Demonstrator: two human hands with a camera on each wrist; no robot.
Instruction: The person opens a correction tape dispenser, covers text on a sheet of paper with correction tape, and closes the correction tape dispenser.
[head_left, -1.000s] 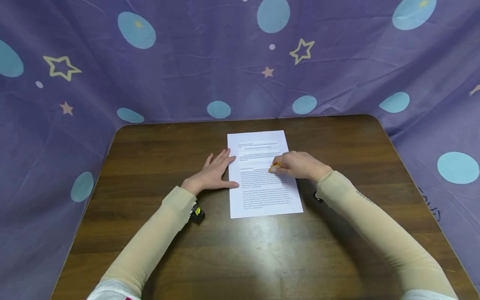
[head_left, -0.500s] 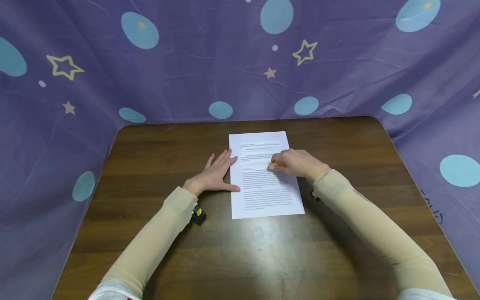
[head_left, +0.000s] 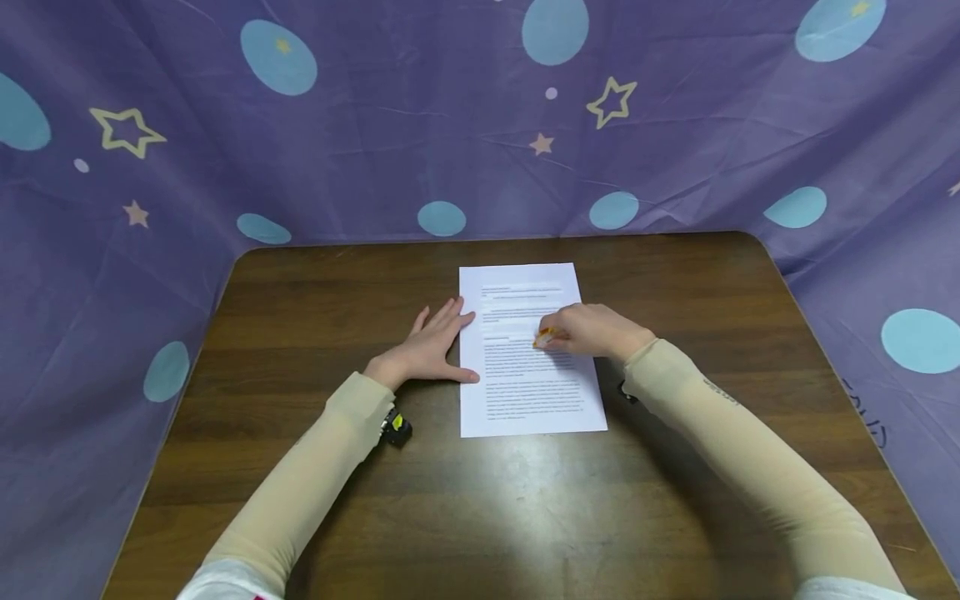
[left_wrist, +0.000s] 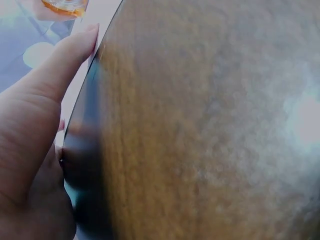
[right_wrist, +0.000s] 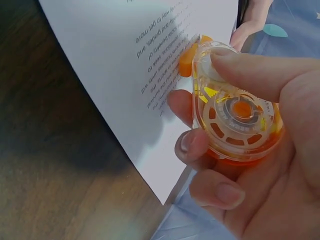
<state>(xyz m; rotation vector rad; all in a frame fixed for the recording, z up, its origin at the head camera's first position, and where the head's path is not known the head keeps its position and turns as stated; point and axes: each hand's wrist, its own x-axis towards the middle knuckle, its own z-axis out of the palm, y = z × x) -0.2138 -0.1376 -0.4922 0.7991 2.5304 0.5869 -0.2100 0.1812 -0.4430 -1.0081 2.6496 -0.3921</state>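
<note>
A printed sheet of paper lies flat on the wooden table. My left hand is spread at its left edge, with the thumb and fingertips resting on the paper; the left wrist view shows the thumb on the margin. In my right hand I grip a clear and orange correction tape dispenser, thumb along one side and fingers curled under it. Its orange tip is at the printed lines, in the middle of the sheet. Whether the tip touches the paper is hard to tell.
The brown wooden table extends around the sheet on all sides. A purple curtain with stars and blue spots hangs behind the table and along both sides. A small black camera sits under the left wrist.
My right hand with the correction tape dispenser has shifted slightly left over the sheet, then a little toward me. The left hand stays in place on the paper.
</note>
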